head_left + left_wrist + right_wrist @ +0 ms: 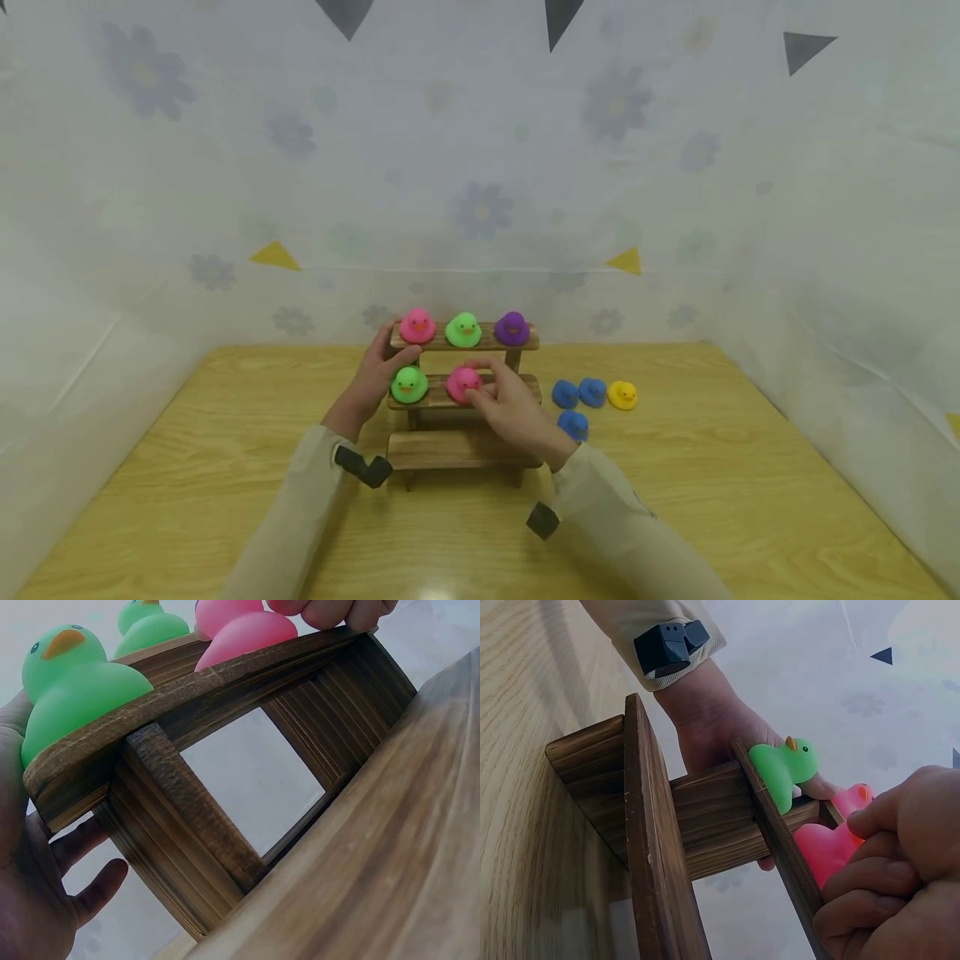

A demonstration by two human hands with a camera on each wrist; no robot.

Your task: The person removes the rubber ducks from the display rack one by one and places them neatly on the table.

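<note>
A three-tier wooden stand (450,450) is on the table. My right hand (513,408) pinches a pink rubber duck (462,384) on its middle tier. At the stand's left end, my left hand (367,385) rests against the side, its fingers loosely extended; the left wrist view shows some below the tier. Beside its thumb, a green rubber duck (408,385) sits on the middle tier. The top tier carries another pink duck (417,326), another green duck (463,330) and a purple duck (512,328). My right fingers partly cover the pinched duck in the right wrist view.
Right of the stand, several blue ducks (592,392) and a yellow duck (622,395) lie on the wood-grain table (712,467). Flower-patterned white sheeting (480,167) encloses the back and sides.
</note>
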